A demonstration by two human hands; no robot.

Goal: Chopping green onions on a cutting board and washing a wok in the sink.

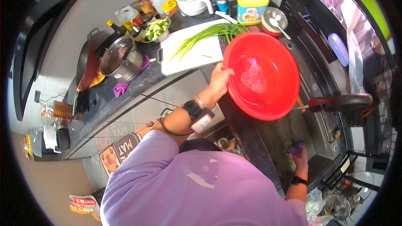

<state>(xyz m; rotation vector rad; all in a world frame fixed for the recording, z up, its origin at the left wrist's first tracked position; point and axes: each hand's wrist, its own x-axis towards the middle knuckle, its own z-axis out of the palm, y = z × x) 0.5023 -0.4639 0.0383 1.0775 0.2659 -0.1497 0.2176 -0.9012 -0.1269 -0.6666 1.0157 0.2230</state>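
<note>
My left hand (220,79) grips the near left rim of a large red plastic basin (276,66), tilted so that its inside faces me. A little clear water seems to lie in the basin. Down in the dark sink (282,131), my right hand (299,157) is closed on a crumpled blue-purple cloth or scrubber (295,147). Behind the basin's left edge, a bunch of green onions (210,34) lies across a white cutting board (191,53) on the counter.
On the left stand a steel pot (121,61) and a wok (84,59), with a purple cloth (122,88) by them. A bowl of chopped greens (157,30), a white colander (191,1) and a yellow detergent jug (251,8) line the back. A dark-handled pan (348,103) juts over the sink's right side.
</note>
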